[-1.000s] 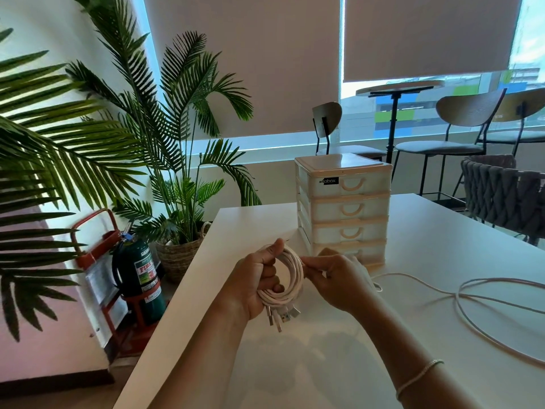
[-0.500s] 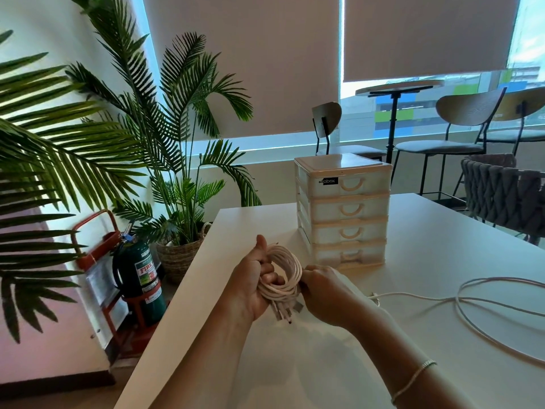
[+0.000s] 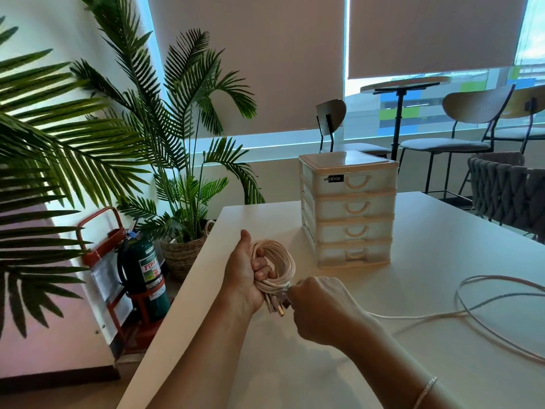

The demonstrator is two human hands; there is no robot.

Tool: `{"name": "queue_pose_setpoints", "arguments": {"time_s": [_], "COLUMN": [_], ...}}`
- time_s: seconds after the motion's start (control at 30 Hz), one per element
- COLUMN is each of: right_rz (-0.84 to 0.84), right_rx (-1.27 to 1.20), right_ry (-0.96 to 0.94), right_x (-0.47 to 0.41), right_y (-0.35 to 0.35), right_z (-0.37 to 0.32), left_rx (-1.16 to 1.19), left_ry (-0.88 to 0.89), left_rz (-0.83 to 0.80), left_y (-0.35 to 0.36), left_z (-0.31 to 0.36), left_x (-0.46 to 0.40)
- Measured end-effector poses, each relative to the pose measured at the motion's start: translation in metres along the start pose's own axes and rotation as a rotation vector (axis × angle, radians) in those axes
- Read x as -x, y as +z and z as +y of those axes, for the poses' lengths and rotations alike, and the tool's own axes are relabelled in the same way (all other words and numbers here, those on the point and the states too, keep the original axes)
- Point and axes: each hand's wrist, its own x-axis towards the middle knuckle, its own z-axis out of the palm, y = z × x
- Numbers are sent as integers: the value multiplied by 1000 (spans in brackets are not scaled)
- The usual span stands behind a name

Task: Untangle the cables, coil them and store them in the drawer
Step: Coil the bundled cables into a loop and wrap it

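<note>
My left hand (image 3: pixel 244 278) grips a coil of white cables (image 3: pixel 280 261) above the white table (image 3: pixel 427 231), fingers curled through the loops, thumb up. Several plug ends (image 3: pixel 278 307) hang below the fist. My right hand (image 3: pixel 321 308) pinches the cable at the coil's lower edge. A loose white cable (image 3: pixel 477 317) runs from under my right hand across the table into wide loops at the right. The small drawer unit (image 3: pixel 348 208), with all its drawers shut, stands just behind the coil.
Palm plants (image 3: pixel 177 143) and a green fire extinguisher (image 3: pixel 144 270) in a red stand are on the floor left of the table. A woven grey chair (image 3: pixel 510 187) sits at the far right edge. Chairs and a round high table (image 3: pixel 404 84) stand by the window.
My right hand has dropped from the coil's right side to its lower edge near the plugs. The coil has turned slightly in my left hand, and both hands sit a little lower.
</note>
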Motion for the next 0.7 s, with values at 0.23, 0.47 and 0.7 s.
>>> {"name": "queue_pose_setpoints", "arguments": {"time_s": [0.23,0.47,0.7], "right_rz": [54,6,-77], "right_rx": [-97,-401,-810], "right_ry": [-77,-80,6], "right_x": [-1,-1,5], "right_y": [4,0,-14], "right_z": [2,8,18], "left_rx": [-174,-612,-766], "left_ry": [-27,93,-27], "left_rz": [-35,-31,-258], "left_y": [6,10,8], "left_z": [-9,-15,-24], "left_x": [1,3,4]}}
